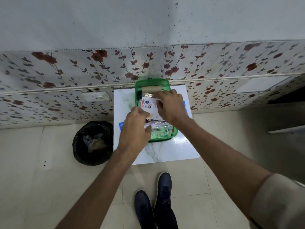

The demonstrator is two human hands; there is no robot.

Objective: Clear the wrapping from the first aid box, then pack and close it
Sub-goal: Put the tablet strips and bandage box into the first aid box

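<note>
Currently, one item in hand over an open container, packing step under way.

Box (pixel 174 132): green plastic first aid box, lid raised and leaning back toward the wall, standing on a small white table (pixel 173 151). No wrapping is visible around the box itself, so the clearing step appears done.

Contents: sealed clear and green packets (pixel 160 130) lie at the near end of the box; a tan roll (pixel 151 88) sits at the far end, near the lid.

Card (pixel 149 104): white printed packet or leaflet, held flat above the middle of the box. Print too small to read.

Left hand (pixel 134 129): thumb and fingers pinch the near left corner of the card.

Right hand (pixel 170 105): fingers curl over the card's right edge, gripping it from above.

Bin (pixel 93 142): black-lined, on the floor just left of the table, holding crumpled scrap.

Blue piece (pixel 121 125): flat, showing from under the box at both sides; cannot tell what it is.

Next move, as judged: lower the card flat onto the packets, press the contents below the rim, free both hands, then swing the lid down. A card left proud of the rim could stop the lid shutting.
</note>
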